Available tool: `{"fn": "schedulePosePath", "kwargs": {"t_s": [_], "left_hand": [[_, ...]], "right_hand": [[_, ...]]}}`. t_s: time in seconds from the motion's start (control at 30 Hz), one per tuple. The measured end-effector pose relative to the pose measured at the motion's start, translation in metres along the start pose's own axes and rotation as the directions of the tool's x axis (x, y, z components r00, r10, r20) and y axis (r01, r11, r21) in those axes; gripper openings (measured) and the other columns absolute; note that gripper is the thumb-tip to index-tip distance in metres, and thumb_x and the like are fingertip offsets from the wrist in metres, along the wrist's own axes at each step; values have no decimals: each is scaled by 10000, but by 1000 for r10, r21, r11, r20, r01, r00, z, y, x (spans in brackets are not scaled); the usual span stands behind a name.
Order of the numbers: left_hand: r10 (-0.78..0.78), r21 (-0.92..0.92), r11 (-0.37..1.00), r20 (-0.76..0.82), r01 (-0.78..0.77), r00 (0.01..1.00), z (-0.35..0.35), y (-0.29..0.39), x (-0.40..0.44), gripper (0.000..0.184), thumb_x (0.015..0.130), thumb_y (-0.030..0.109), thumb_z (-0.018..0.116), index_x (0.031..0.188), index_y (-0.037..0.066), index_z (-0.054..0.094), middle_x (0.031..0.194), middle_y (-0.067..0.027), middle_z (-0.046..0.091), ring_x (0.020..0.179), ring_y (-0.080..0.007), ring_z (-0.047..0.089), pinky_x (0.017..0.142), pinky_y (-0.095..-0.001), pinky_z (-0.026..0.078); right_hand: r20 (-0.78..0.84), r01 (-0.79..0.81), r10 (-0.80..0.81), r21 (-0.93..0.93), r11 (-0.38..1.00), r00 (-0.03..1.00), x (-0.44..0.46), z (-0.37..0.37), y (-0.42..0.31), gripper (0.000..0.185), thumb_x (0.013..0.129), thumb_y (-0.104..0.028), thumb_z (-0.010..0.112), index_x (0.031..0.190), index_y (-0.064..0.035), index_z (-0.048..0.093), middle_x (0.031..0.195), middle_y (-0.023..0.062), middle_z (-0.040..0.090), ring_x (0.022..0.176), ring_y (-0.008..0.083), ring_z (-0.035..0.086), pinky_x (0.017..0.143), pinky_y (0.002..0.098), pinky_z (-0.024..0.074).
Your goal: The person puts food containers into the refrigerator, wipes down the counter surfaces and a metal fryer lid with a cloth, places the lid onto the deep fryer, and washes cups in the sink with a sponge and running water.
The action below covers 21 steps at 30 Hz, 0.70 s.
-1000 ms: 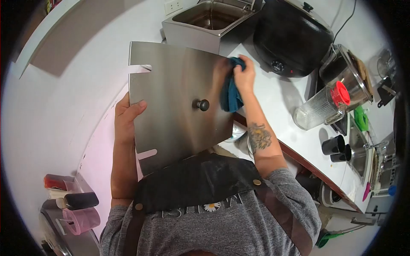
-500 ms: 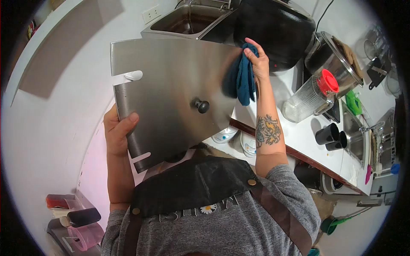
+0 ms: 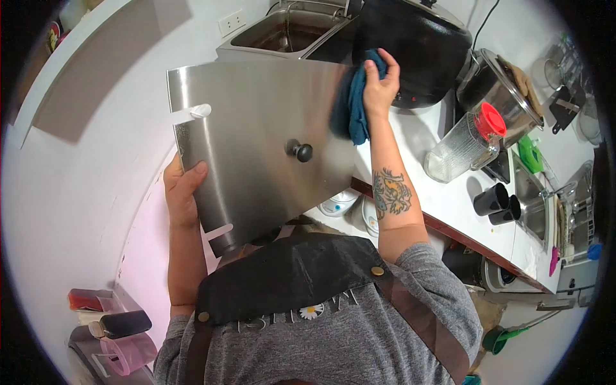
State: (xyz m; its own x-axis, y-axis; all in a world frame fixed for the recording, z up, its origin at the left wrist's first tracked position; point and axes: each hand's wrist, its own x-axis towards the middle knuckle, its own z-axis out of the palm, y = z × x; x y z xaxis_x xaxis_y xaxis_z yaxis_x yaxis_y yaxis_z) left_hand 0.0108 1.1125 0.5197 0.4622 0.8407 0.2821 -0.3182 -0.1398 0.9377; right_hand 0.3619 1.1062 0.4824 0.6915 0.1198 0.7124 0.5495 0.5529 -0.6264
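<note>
A stainless steel lid (image 3: 250, 122) with a black knob (image 3: 303, 152) and two slots at its left side is held up in front of my chest. My left hand (image 3: 185, 189) grips its left edge, thumb on the face and fingers hidden behind. At the far right edge, my right hand (image 3: 381, 83) is closed around a dark blue cloth (image 3: 357, 106), which lies against the metal and hangs down along that edge.
Behind the lid stand a steel fryer basin (image 3: 282, 38) and a big black cooker (image 3: 410, 51). On the white counter (image 3: 410, 138) are a glass pitcher (image 3: 462, 147) with a red lid, black cups (image 3: 491, 200) and a steel pot (image 3: 507, 83). A pink container (image 3: 128, 353) sits lower left.
My right hand and the cloth have shifted slightly left and up along the lid's right edge. The lid has tilted a little; my left hand keeps its grip.
</note>
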Motion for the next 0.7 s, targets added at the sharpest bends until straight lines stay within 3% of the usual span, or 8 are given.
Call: {"fn": "schedulePosePath", "kwargs": {"t_s": [0.07, 0.2, 0.33, 0.4, 0.43, 0.53, 0.63, 0.7], "left_hand": [[-2, -16, 1000, 2, 2, 1000, 2, 2, 1, 426, 730, 134, 535, 1107, -58, 490, 957, -101, 577, 833, -162, 553, 741, -257, 428], [-31, 62, 997, -50, 34, 998, 6, 10, 5, 440, 721, 174, 533, 1090, -60, 490, 918, -98, 570, 798, -161, 549, 708, -263, 434], [-62, 43, 997, 2, 62, 998, -2, 9, 4, 453, 715, 203, 541, 1083, -55, 489, 879, -91, 562, 764, -151, 540, 673, -260, 433], [-58, 62, 996, -21, 59, 998, -2, 7, 2, 451, 717, 201, 538, 1088, -52, 489, 875, -90, 563, 759, -149, 539, 660, -254, 432], [-50, 56, 997, -25, 51, 998, -3, 4, 2, 446, 719, 199, 534, 1086, -51, 490, 874, -90, 563, 758, -147, 538, 655, -253, 432], [-29, 39, 999, -9, 30, 1000, -4, 2, 10, 435, 722, 193, 525, 1081, -48, 492, 875, -90, 563, 757, -143, 537, 650, -251, 432], [-46, 39, 998, 2, 46, 999, -5, 3, 4, 429, 725, 191, 522, 1081, -47, 492, 878, -91, 565, 757, -139, 538, 654, -249, 433], [-29, -27, 999, 19, 30, 999, -3, 3, 2, 434, 729, 180, 521, 1094, -52, 484, 895, -94, 569, 766, -140, 545, 669, -247, 437]], "right_hand": [[120, 111, -89, -191, 975, 989, -30, 15, -21, 289, 748, -60, 620, 1025, -27, 545, 975, 93, 570, 890, 202, 529, 836, 296, 404], [569, 302, -223, -46, 952, 792, -105, 35, -98, 324, 680, -5, 578, 999, -54, 569, 1012, 117, 561, 957, 304, 489, 867, 361, 381], [441, 240, -106, -260, 935, 891, -89, 29, -51, 320, 717, -14, 591, 1032, -63, 567, 1035, 118, 566, 981, 290, 495, 871, 338, 388], [329, -84, 201, -338, 938, 922, -67, 15, -3, 316, 729, -23, 587, 1040, -75, 568, 1033, 111, 570, 1004, 278, 487, 879, 334, 380], [329, -86, 203, -337, 938, 922, -74, 15, -9, 316, 729, -23, 587, 1040, -75, 568, 1033, 111, 570, 1004, 278, 487, 879, 334, 380], [510, 277, -139, -204, 939, 849, -84, 25, -40, 300, 755, -55, 577, 1054, -72, 559, 1011, 133, 571, 947, 276, 527, 831, 333, 410], [313, 24, 102, -373, 927, 944, -69, 16, 17, 291, 764, -56, 567, 1054, -80, 557, 948, 141, 592, 871, 280, 565, 788, 306, 428], [237, -231, 333, -374, 898, 913, -63, 6, 27, 292, 767, -58, 566, 1057, -85, 556, 923, 146, 596, 840, 272, 567, 774, 296, 429]]}}
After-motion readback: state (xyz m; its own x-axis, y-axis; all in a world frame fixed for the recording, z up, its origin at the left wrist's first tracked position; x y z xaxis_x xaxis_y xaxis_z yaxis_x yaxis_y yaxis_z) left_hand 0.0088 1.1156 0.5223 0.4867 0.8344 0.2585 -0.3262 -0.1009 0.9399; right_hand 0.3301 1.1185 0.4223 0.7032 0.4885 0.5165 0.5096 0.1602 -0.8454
